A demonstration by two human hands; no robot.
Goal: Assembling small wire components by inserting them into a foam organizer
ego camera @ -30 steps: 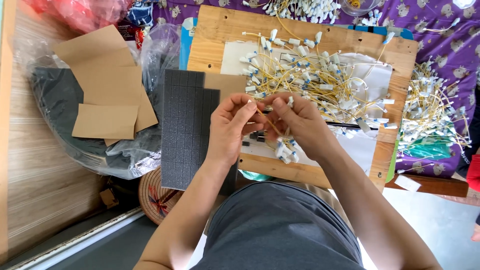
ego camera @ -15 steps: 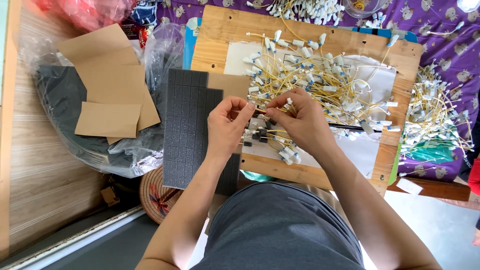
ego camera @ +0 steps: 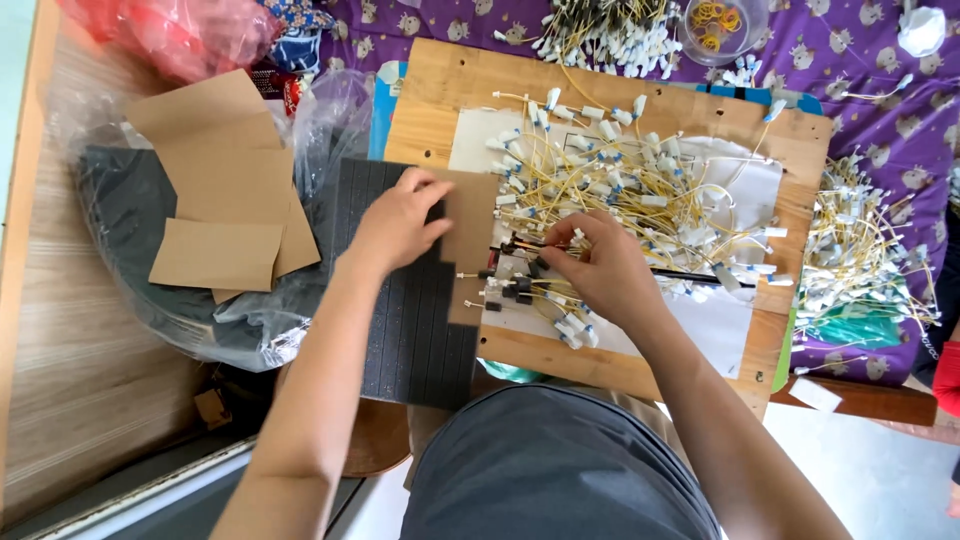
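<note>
The left hand lies with its fingers curled on a dark grey ridged foam sheet, which rests at the left edge of the wooden board, though whether it is gripping anything there is hard to tell. The right hand pinches a yellow wire near the small black connectors on the board's white paper, just below the heap of yellow wires with white plugs.

Both bare forearms reach forward from the lower frame. The left hand lies palm down, fingers curled and pressing flat (thumb tucked toward the right). The right hand hovers lower, fingertips pinched together in a tight grip, wrist bent.
</note>
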